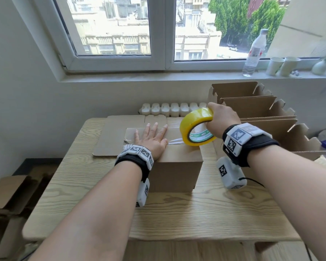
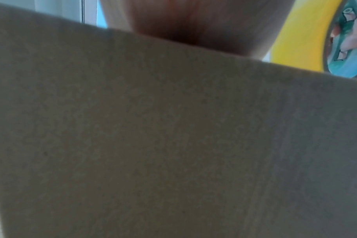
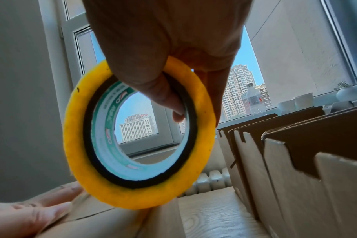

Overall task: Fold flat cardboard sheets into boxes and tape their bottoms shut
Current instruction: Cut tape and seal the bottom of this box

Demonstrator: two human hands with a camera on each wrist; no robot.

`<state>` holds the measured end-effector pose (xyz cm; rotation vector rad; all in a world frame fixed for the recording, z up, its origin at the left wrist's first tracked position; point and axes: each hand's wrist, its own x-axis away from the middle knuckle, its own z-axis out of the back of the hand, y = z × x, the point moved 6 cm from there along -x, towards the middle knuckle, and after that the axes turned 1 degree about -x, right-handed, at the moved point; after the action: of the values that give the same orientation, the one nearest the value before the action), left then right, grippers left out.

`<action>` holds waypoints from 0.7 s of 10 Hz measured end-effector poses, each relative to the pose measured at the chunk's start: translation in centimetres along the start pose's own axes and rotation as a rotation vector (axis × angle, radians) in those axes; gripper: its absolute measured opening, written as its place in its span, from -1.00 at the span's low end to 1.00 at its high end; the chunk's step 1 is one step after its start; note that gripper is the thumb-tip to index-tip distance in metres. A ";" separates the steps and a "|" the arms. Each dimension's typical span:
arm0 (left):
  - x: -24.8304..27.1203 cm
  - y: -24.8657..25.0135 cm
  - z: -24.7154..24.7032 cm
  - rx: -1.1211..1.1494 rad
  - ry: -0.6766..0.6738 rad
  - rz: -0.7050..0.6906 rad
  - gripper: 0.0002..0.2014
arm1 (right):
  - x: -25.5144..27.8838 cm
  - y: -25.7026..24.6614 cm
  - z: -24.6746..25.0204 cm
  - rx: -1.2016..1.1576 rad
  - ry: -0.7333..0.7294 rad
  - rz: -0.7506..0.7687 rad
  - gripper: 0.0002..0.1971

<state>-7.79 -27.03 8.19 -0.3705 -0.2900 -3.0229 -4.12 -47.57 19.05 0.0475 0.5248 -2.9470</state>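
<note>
Tape roll point(image 1: 197, 127) rt of box point(image 1: 177, 164)

Arms: bare, no sleeves.
Left wristband point(image 1: 134, 160): black strap, white blocks with black square markers.
Right wristband point(image 1: 248, 146): same, thin black cable.

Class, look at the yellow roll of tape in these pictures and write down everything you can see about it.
The roll of tape is a thick yellow ring with a dark inner band and a green-and-white printed core. It stands on edge, tilted, its lower rim at the right end of the cardboard box. The right hand grips its upper part, the thumb hooked through the hole. A clear strip runs from the roll leftward along the box top toward the left hand, which lies flat there.
</note>
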 end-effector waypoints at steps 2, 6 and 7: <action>-0.1 0.0 0.0 0.006 0.004 0.006 -0.46 | 0.3 2.1 0.6 0.050 0.010 -0.035 -0.81; -0.1 0.1 0.0 0.006 0.010 0.005 -0.46 | 0.6 3.8 0.6 0.149 0.017 -0.049 -0.77; -0.1 0.1 0.0 0.005 0.009 0.004 -0.46 | 0.7 4.1 0.0 0.162 0.007 -0.046 -0.77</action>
<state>-7.73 -27.12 8.16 -0.3567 -0.2956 -3.0185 -4.20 -51.42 17.58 0.0639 0.2904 -3.0284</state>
